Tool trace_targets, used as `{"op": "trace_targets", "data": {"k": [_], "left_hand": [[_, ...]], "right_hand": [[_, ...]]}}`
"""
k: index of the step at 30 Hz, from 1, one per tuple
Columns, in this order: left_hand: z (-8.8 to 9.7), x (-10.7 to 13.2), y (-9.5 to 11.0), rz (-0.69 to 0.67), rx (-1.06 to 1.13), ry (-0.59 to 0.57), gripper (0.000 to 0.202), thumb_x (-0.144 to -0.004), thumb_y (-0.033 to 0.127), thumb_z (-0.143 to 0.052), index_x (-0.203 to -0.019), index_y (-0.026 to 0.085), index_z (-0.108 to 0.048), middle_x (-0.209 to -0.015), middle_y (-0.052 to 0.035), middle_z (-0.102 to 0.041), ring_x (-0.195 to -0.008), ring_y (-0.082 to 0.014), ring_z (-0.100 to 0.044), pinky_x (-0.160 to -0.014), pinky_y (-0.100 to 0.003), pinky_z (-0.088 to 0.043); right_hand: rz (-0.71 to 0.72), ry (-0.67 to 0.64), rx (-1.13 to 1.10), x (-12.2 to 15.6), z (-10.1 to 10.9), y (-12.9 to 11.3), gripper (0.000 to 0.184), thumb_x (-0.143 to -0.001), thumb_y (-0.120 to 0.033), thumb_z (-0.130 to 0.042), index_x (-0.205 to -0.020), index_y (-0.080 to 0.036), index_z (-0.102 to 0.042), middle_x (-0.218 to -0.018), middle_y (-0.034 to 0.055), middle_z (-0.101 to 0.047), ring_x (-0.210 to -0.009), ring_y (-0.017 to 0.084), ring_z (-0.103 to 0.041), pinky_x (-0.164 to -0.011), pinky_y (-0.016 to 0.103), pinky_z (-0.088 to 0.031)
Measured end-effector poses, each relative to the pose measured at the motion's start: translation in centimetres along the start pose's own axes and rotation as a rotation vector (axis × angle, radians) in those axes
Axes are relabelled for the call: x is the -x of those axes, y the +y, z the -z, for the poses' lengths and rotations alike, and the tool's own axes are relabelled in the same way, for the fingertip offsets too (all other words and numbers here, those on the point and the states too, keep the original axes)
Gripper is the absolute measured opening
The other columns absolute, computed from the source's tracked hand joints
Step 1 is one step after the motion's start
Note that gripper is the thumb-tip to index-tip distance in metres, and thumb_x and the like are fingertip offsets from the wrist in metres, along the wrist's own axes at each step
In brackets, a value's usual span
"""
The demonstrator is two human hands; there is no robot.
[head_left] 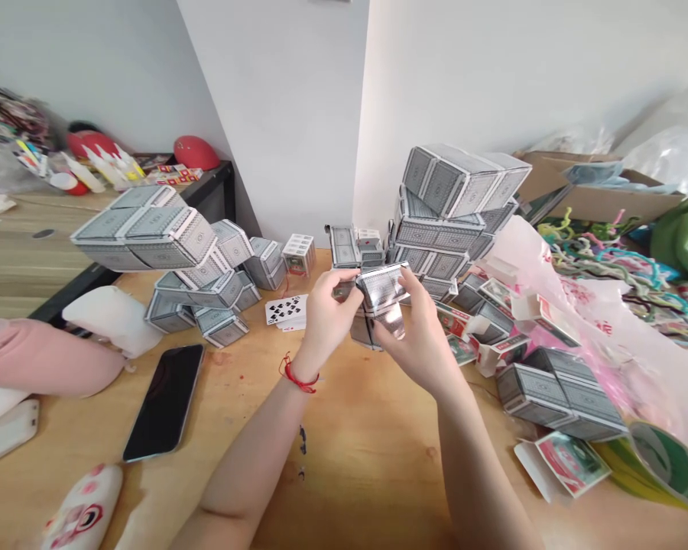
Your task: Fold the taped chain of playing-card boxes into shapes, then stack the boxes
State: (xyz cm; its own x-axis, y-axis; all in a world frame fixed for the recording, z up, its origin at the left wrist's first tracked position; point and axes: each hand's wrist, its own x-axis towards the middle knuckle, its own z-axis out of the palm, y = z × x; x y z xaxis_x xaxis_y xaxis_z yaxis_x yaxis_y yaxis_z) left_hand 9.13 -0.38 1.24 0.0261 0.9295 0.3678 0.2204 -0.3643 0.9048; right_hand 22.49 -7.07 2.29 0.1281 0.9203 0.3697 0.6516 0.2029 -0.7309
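Above the middle of the wooden table (355, 458), both my hands hold a bent grey-backed playing card (381, 286). My left hand (326, 317), with a red string at its wrist, pinches the card's left edge. My right hand (418, 336) grips its right side and underside, fingers curled. Just below the card stands a small block of folded cards (362, 330). A few face-up cards (285, 310) lie to the left of my left hand.
Piles of card cubes rise at left (166, 252) and at back right (452, 206). A black phone (163, 400) lies at front left beside pink and white soft things. Pink plastic bag (556, 298), card boxes (567, 460) and a green tape roll (670, 466) crowd the right.
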Motion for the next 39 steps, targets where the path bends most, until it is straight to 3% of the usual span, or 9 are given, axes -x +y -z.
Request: {"op": "trace_targets", "data": {"k": [3,7,11,14,24,29,34,39], "left_hand": [[-0.1,0.3,0.3,-0.039,-0.043,0.023,0.026,-0.073,0.009,-0.058,-0.096,0.018,-0.066,-0.104,-0.0070,-0.066,-0.099,-0.0188,-0.062,-0.083,-0.032,-0.052],[-0.1,0.6,0.7,-0.034,-0.060,0.068,0.025,-0.073,0.010,-0.058,-0.095,0.018,-0.065,-0.104,-0.0076,-0.065,-0.098,-0.0189,-0.061,-0.076,-0.030,-0.053],[-0.1,0.7,1.0,-0.032,-0.056,0.096,0.025,-0.073,0.010,-0.058,-0.096,0.017,-0.064,-0.103,-0.0084,-0.064,-0.098,-0.0190,-0.061,-0.076,-0.029,-0.053],[-0.2,0.8,1.2,-0.039,-0.039,0.107,0.025,-0.073,0.009,-0.058,-0.095,0.017,-0.063,-0.101,-0.0077,-0.064,-0.098,-0.0184,-0.061,-0.076,-0.029,-0.053],[-1.6,1.8,1.1,-0.117,0.006,0.108,0.025,-0.072,0.005,-0.058,-0.093,0.019,-0.062,-0.100,-0.0054,-0.061,-0.097,-0.0169,-0.060,-0.077,-0.030,-0.055],[-1.8,2.2,1.3,-0.174,-0.014,0.127,0.025,-0.074,0.006,-0.058,-0.094,0.021,-0.063,-0.103,-0.0051,-0.060,-0.100,-0.0173,-0.060,-0.084,-0.034,-0.054],[-1.1,1.6,1.4,-0.184,0.002,0.213,0.024,-0.076,0.007,-0.056,-0.097,0.019,-0.062,-0.103,-0.0064,-0.060,-0.102,-0.0176,-0.060,-0.079,-0.030,-0.056],[0.1,0.5,1.2,-0.051,0.121,0.318,0.020,-0.078,0.014,-0.056,-0.097,0.018,-0.061,-0.103,-0.0079,-0.063,-0.101,-0.0182,-0.062,-0.083,-0.032,-0.054]], "right_hand": [[0.015,0.059,0.058,0.2,-1.1,-0.3,0.073,-0.075,-0.020,-0.055,-0.142,-0.020,-0.025,-0.139,0.0160,-0.040,-0.131,0.031,-0.035,-0.104,0.054,-0.035],[0.064,0.138,0.095,0.2,-2.4,-0.5,0.064,-0.077,-0.014,-0.048,-0.138,-0.020,-0.030,-0.133,0.0153,-0.046,-0.126,0.029,-0.040,-0.101,0.054,-0.039],[0.160,0.247,0.132,0.1,-3.0,-0.2,0.055,-0.079,-0.012,-0.045,-0.133,-0.021,-0.038,-0.127,0.0130,-0.049,-0.121,0.027,-0.042,-0.100,0.052,-0.039],[0.212,0.253,0.123,0.1,-3.0,-0.2,0.055,-0.078,-0.009,-0.043,-0.132,-0.021,-0.038,-0.127,0.0133,-0.049,-0.120,0.026,-0.041,-0.100,0.050,-0.038],[0.116,0.339,0.130,0.6,-4.0,-0.6,0.062,-0.068,-0.003,-0.037,-0.127,-0.022,-0.038,-0.132,0.0124,-0.045,-0.122,0.027,-0.040,-0.099,0.052,-0.033],[0.111,0.388,0.098,0.5,-4.1,-0.4,0.057,-0.071,-0.006,-0.039,-0.125,-0.022,-0.038,-0.130,0.0120,-0.047,-0.120,0.026,-0.041,-0.098,0.051,-0.034],[0.100,0.367,0.134,0.2,-3.5,-0.3,0.058,-0.072,-0.016,-0.050,-0.128,-0.022,-0.036,-0.133,0.0150,-0.042,-0.124,0.031,-0.038,-0.099,0.055,-0.033],[-0.061,0.228,0.016,0.0,-2.4,0.0,0.089,-0.064,-0.038,-0.072,-0.137,-0.015,-0.025,-0.134,0.0230,-0.039,-0.126,0.037,-0.037,-0.099,0.058,-0.036]]}}
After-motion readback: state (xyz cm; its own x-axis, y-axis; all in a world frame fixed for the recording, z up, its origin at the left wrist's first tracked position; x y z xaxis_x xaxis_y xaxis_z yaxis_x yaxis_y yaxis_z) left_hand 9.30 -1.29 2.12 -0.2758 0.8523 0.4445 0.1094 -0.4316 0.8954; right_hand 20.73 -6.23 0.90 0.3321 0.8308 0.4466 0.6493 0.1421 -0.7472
